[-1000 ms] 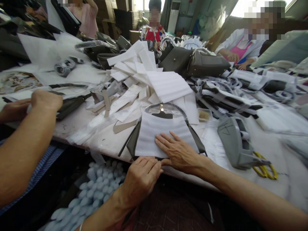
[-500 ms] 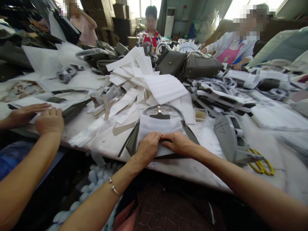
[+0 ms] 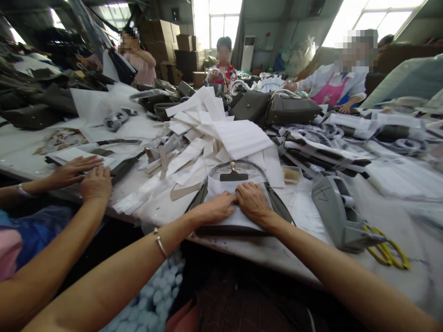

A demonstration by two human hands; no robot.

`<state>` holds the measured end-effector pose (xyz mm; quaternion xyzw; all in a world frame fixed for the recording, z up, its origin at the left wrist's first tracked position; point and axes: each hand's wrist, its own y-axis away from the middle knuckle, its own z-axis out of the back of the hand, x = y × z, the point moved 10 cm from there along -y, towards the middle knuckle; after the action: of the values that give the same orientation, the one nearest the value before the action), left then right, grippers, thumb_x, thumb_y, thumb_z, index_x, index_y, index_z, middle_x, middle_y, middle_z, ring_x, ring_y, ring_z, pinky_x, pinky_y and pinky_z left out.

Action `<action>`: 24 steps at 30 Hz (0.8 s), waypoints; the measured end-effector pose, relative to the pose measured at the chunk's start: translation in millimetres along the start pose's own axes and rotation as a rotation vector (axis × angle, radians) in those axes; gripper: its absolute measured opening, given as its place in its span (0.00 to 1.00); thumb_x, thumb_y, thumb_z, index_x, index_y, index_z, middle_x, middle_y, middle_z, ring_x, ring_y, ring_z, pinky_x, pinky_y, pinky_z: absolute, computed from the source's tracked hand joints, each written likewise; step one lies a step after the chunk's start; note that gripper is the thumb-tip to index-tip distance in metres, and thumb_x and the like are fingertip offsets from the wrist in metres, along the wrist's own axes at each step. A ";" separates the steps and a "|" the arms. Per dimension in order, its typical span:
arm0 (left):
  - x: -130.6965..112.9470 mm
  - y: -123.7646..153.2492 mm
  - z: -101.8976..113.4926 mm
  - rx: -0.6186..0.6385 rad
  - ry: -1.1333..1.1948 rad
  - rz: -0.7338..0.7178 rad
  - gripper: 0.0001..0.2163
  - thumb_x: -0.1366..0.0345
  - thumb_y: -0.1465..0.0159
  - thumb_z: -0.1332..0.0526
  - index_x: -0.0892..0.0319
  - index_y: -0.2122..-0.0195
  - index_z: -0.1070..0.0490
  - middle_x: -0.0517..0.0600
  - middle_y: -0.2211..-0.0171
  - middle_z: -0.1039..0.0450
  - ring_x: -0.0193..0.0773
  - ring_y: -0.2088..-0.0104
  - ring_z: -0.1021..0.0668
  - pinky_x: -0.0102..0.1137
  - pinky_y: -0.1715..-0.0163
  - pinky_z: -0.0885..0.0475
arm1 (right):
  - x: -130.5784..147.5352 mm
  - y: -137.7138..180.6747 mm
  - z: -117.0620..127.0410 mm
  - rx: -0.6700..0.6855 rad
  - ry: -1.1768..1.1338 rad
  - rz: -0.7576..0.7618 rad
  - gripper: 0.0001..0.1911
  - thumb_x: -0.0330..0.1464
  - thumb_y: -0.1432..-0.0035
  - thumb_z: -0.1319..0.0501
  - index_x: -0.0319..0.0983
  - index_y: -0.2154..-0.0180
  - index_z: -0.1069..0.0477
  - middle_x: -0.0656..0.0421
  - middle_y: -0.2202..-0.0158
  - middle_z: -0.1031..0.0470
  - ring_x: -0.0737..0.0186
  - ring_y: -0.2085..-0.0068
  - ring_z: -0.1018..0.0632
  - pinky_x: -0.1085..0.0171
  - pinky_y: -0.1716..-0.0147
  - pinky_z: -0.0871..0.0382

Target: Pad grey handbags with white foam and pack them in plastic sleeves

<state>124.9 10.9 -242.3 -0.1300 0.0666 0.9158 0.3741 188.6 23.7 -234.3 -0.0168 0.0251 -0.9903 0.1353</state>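
Observation:
A dark grey-green handbag [image 3: 238,229] lies at the table's front edge with its wrapped handle [image 3: 256,167] arched away from me. White foam sheet [image 3: 226,185] covers most of its front, and a tab with a metal clasp [image 3: 233,168] shows above the sheet. My left hand [image 3: 217,207] rests on the sheet with its fingers stretched toward the middle. Close beside it, my right hand [image 3: 253,203] lies on the sheet, fingers extended and slightly bent. Both hands press on the covering and grip nothing that I can see.
A co-worker's hands [image 3: 92,177] work on another bag at my left. White foam strips [image 3: 238,138] are heaped beyond my bag. To the right stand a grey tape dispenser [image 3: 332,212], yellow-handled scissors [image 3: 387,251] and a small clear tray [image 3: 291,175]. Several people are around the table.
My right hand has moved up the sheet and flattened out. The left hand's fingers have straightened from a bent pose. My view has tilted upward, and the co-worker's hands have shifted on their bag.

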 end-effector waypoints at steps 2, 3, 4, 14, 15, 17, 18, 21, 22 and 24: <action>0.9 -12.5 5.6 0.076 0.001 -0.014 0.08 0.71 0.38 0.42 0.55 0.61 0.24 0.45 0.63 0.21 0.36 0.64 0.22 0.27 0.61 0.27 | -1.0 1.0 -6.1 -0.013 -0.012 0.035 0.13 0.31 0.31 0.49 0.37 0.59 0.26 0.50 0.56 0.23 0.52 0.51 0.27 0.59 0.51 0.40; 1.3 -18.0 7.7 0.088 -0.011 0.002 0.07 0.71 0.39 0.42 0.56 0.64 0.24 0.46 0.65 0.21 0.37 0.65 0.22 0.28 0.63 0.27 | -1.5 0.4 -8.1 -0.016 -0.017 0.049 0.13 0.32 0.31 0.49 0.38 0.60 0.26 0.51 0.57 0.23 0.53 0.53 0.27 0.60 0.53 0.40; 1.6 -22.3 9.4 0.080 -0.031 0.033 0.07 0.71 0.38 0.42 0.58 0.65 0.24 0.48 0.66 0.21 0.38 0.66 0.22 0.29 0.64 0.27 | -2.2 -0.6 -9.4 -0.019 -0.022 0.059 0.13 0.32 0.31 0.49 0.38 0.61 0.26 0.52 0.58 0.23 0.55 0.54 0.26 0.61 0.54 0.40; 5.1 1.0 6.1 -0.292 -0.224 0.300 0.12 0.63 0.31 0.45 0.64 0.54 0.28 0.60 0.54 0.26 0.52 0.49 0.27 0.47 0.46 0.37 | -2.5 -4.1 -14.2 -0.065 -0.051 0.093 0.18 0.34 0.29 0.52 0.39 0.61 0.24 0.51 0.58 0.21 0.55 0.53 0.26 0.60 0.49 0.43; 7.4 1.0 5.6 -0.304 -0.222 0.296 0.12 0.62 0.31 0.45 0.64 0.54 0.28 0.60 0.53 0.26 0.50 0.48 0.28 0.47 0.43 0.39 | -2.7 -4.0 -14.3 -0.064 -0.049 0.092 0.18 0.34 0.29 0.52 0.39 0.61 0.24 0.51 0.58 0.21 0.55 0.53 0.26 0.59 0.49 0.43; 12.1 -0.3 5.0 -0.320 -0.213 0.290 0.12 0.61 0.30 0.45 0.62 0.53 0.28 0.58 0.52 0.26 0.48 0.47 0.28 0.46 0.41 0.42 | -4.2 -3.6 -13.6 -0.059 -0.044 0.088 0.19 0.34 0.28 0.53 0.39 0.61 0.24 0.51 0.58 0.21 0.55 0.54 0.25 0.59 0.50 0.43; 14.5 -1.1 4.6 -0.323 -0.207 0.291 0.12 0.61 0.30 0.46 0.62 0.53 0.28 0.57 0.53 0.25 0.47 0.48 0.27 0.45 0.42 0.41 | -5.7 -3.3 -12.7 -0.057 -0.041 0.082 0.19 0.34 0.28 0.54 0.39 0.61 0.24 0.51 0.58 0.20 0.55 0.55 0.24 0.59 0.51 0.43; 22.1 -2.6 4.4 -0.330 -0.193 0.318 0.15 0.60 0.28 0.50 0.61 0.58 0.26 0.56 0.58 0.23 0.45 0.55 0.23 0.41 0.52 0.34 | -12.8 -2.9 -8.2 -0.059 -0.018 0.043 0.22 0.39 0.27 0.55 0.39 0.61 0.24 0.50 0.59 0.20 0.54 0.56 0.23 0.57 0.55 0.43; 24.4 -2.8 4.9 -0.335 -0.191 0.331 0.16 0.59 0.27 0.51 0.61 0.60 0.25 0.56 0.60 0.23 0.46 0.57 0.23 0.40 0.55 0.34 | -15.2 -3.2 -6.7 -0.059 -0.004 0.028 0.23 0.40 0.27 0.55 0.39 0.61 0.24 0.50 0.59 0.20 0.53 0.56 0.23 0.57 0.56 0.43; 27.9 -3.1 6.5 -0.349 -0.192 0.349 0.17 0.59 0.27 0.51 0.62 0.62 0.25 0.57 0.62 0.23 0.47 0.59 0.23 0.40 0.58 0.34 | -19.5 -4.7 -4.4 -0.057 0.024 -0.003 0.24 0.44 0.28 0.54 0.39 0.62 0.24 0.50 0.60 0.19 0.52 0.57 0.22 0.56 0.57 0.44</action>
<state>106.8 33.2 -244.2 -0.0914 -0.1065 0.9723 0.1869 206.0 33.6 -239.0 -0.0087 0.0550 -0.9896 0.1328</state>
